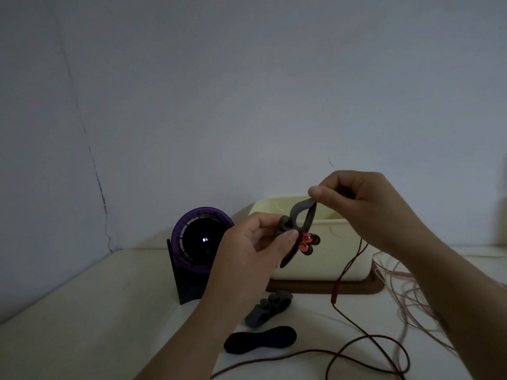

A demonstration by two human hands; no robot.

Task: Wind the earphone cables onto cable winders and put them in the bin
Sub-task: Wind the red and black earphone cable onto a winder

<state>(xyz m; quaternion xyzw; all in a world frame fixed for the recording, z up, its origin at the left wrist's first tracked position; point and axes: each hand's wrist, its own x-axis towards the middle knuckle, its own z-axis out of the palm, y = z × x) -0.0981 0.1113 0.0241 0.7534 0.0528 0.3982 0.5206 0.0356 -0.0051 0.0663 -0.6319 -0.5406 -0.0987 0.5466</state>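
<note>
Left hand [252, 242] pinches the grey cable winder [299, 215] at its middle; right hand [365, 204] pinches its top flap. Red earbuds [308, 242] hang at its 5 o'clock, before the cream bin [329, 263]. I think the flap should be pulled wide to seat them.

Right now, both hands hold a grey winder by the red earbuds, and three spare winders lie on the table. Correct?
Not three: the head view shows two on the table, a grey spare and a black spare. Left hand and right hand do hold the grey winder by the red earbuds.
</note>
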